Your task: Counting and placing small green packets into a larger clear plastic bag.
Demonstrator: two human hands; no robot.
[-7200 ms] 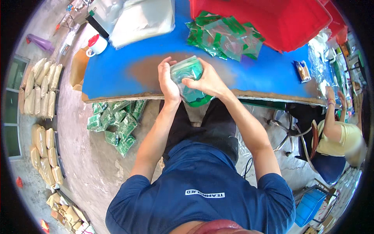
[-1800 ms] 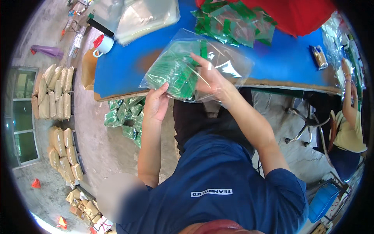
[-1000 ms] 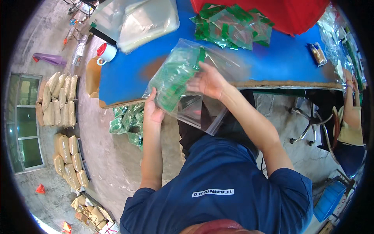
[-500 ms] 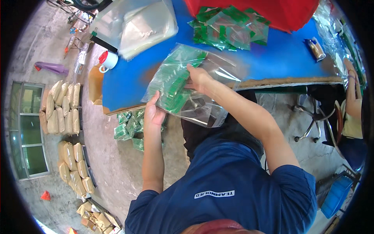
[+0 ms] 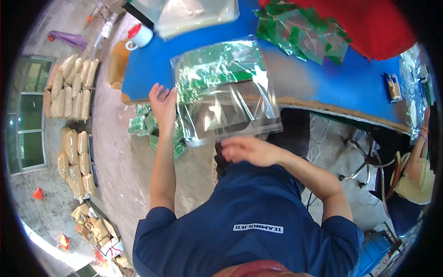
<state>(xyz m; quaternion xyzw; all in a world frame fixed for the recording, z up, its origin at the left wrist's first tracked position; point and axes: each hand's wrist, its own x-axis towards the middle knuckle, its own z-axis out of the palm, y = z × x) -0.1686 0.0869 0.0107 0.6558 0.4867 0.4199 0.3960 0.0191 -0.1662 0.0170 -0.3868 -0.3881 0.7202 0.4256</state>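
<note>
A large clear plastic bag (image 5: 221,108) lies over the front edge of the blue-topped table (image 5: 147,60), its near end hanging past it. Inside, toward the far end, is a layer of small green-and-clear packets (image 5: 217,62). Beside the bag's left edge is my left hand (image 5: 164,108), open with fingers apart; the thumb is close to the plastic, and whether it touches I cannot tell. Just short of the bag's near end, my right hand (image 5: 251,151) is open, fingers stretched out toward the left, holding nothing visible.
Loose green packets (image 5: 304,34) lie by a red sheet (image 5: 355,27) at the back right. A stack of clear bags (image 5: 198,16) and a white mug (image 5: 140,38) are back left. Green packs (image 5: 143,122) sit below the table. Another person's arm (image 5: 417,150) shows at right.
The bag has gone from being held tilted in both hands to lying on the table edge. My right hand has let go and drawn back toward me; my left hand has opened at its side.
</note>
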